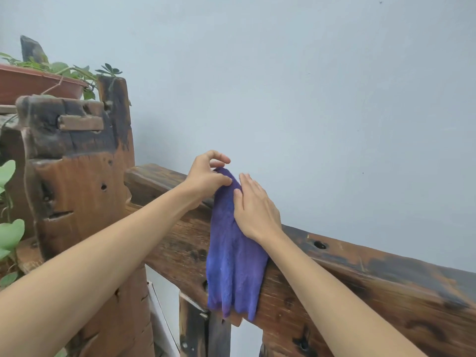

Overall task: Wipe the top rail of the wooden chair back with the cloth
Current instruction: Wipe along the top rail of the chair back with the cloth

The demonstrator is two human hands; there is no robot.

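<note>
The soft purple cloth (233, 243) is draped over the dark weathered wooden top rail (360, 256). Its upper fold is pinched by the left hand (206, 177) and pressed flat by the right hand (255, 210). From both holds, the rail's long axis runs down-right, nearer the right hand.

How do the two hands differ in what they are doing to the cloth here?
The left hand pinches the purple cloth near its top edge with curled fingers; the right hand lies flat on it with straight fingers. The left hand sits higher and farther along the top rail than the right. Both touch the cloth, which is draped over the rail.
</note>
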